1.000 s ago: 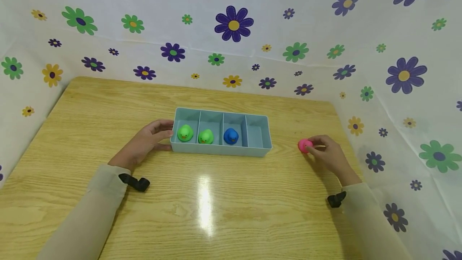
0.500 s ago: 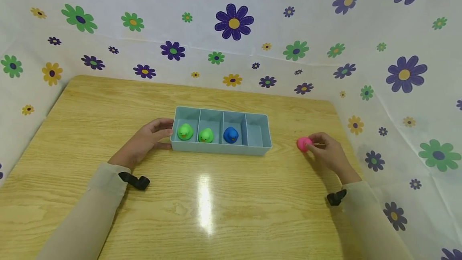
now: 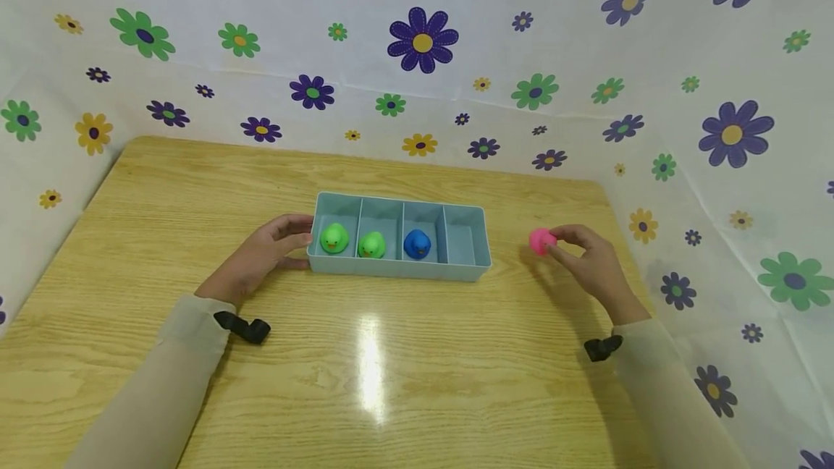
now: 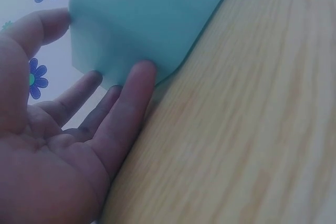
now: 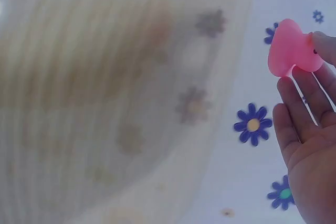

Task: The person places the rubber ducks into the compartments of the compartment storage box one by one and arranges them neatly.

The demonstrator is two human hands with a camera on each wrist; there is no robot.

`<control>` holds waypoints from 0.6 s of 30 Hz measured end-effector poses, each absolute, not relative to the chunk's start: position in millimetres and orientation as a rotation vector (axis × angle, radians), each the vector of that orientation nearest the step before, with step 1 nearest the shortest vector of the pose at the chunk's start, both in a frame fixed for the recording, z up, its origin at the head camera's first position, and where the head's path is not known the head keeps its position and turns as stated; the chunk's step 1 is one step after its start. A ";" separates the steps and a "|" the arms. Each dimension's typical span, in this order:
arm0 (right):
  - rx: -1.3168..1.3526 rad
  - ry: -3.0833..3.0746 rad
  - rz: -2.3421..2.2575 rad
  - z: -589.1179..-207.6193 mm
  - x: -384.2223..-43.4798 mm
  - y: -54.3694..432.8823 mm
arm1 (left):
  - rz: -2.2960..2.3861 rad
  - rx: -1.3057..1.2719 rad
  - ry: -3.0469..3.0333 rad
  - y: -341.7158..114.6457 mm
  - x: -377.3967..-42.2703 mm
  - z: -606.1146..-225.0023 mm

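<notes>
A pale blue-grey tray (image 3: pixel 391 268) with several compartments stands on the table. My left hand (image 3: pixel 260 252) touches its left end; in the left wrist view the extended fingers (image 4: pixel 128 103) lie against the tray's end wall (image 4: pixel 152 19). The leftmost compartment holds a green rubber duck (image 3: pixel 334 238); beside it sits another green duck (image 3: pixel 372 244), then a blue duck (image 3: pixel 418 244). The rightmost compartment has nothing in it. Right of the tray, my right hand (image 3: pixel 589 263) pinches a pink rubber duck (image 3: pixel 540 242) between thumb and fingertips, above the table. In the right wrist view the pink duck (image 5: pixel 289 51) lies sideways.
The wooden table (image 3: pixel 280 389) ends at a white flowered cloth (image 3: pixel 358 6) behind it and at both sides. My right forearm (image 3: pixel 667 396) runs close to the cloth on the right. Black wrist cameras (image 3: pixel 242 328) sit on both cuffs.
My right hand has raised the pink duck and shifted it slightly left and away from me. The left hand and the tray have stayed in place.
</notes>
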State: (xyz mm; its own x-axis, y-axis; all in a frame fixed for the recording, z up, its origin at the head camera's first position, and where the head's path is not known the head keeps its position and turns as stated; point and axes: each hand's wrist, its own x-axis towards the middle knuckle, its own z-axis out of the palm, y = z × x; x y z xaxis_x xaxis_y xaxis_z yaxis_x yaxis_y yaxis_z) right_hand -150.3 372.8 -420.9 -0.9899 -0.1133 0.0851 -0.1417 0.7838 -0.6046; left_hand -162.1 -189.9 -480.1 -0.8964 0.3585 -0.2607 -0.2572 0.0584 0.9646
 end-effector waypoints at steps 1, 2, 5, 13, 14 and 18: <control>0.226 -2.917 1.000 -418.6 -150.8 369.7 | 1.890 0.100 1.907 -189.9 -162.0 -479.9; 0.241 -2.909 0.999 -416.3 -151.3 366.8 | 1.889 0.097 1.907 -189.9 -161.9 -479.9; 0.284 -2.880 0.996 -408.0 -151.4 358.0 | 1.892 0.100 1.901 -188.1 -163.0 -480.2; 0.430 -2.792 0.970 -392.7 -150.9 330.6 | 1.879 0.106 1.906 -186.1 -164.7 -482.2; 0.455 -2.789 0.964 -391.0 -151.2 326.7 | 1.879 0.107 1.907 -186.6 -164.9 -482.0; 0.541 -2.752 0.951 -388.7 -152.5 312.1 | 1.883 0.108 1.907 -189.1 -162.2 -482.8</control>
